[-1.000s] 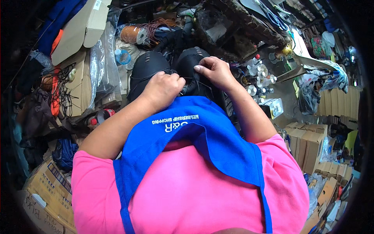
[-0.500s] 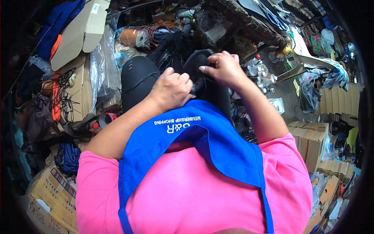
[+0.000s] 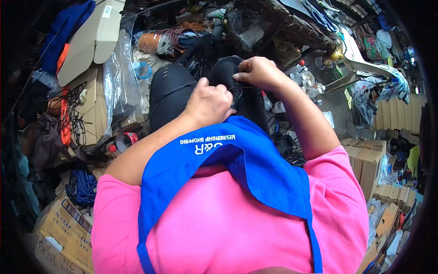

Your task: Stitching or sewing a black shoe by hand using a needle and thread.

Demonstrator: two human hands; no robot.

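Observation:
My left hand (image 3: 210, 101) is curled into a fist above my lap, close to the top of the blue apron (image 3: 182, 162). Whatever it grips is hidden by the fingers and dark against dark. Farther out and to the right, my right hand (image 3: 261, 73) is closed in a pinch, thumb against the forefinger, over the right leg. A thin dark strand seems to show under its fingertips, too fine to name. Between the hands lies dark material that blends with my black trousers (image 3: 171, 89). A thin black cord (image 3: 175, 91) crosses the left thigh toward my left hand.
Left of my legs are cardboard sheets (image 3: 89, 41), clear plastic sheeting (image 3: 119, 86) and tangled black cords (image 3: 68, 109). An orange spool (image 3: 153, 43) lies ahead. Plastic bottles (image 3: 308, 82) stand to the right, with stacked cardboard boxes (image 3: 367, 160) nearer me.
My left hand has shifted slightly to the right, and my right hand slightly to the left, its thumb and fingers now a little differently set. The left leg has moved a bit to the right.

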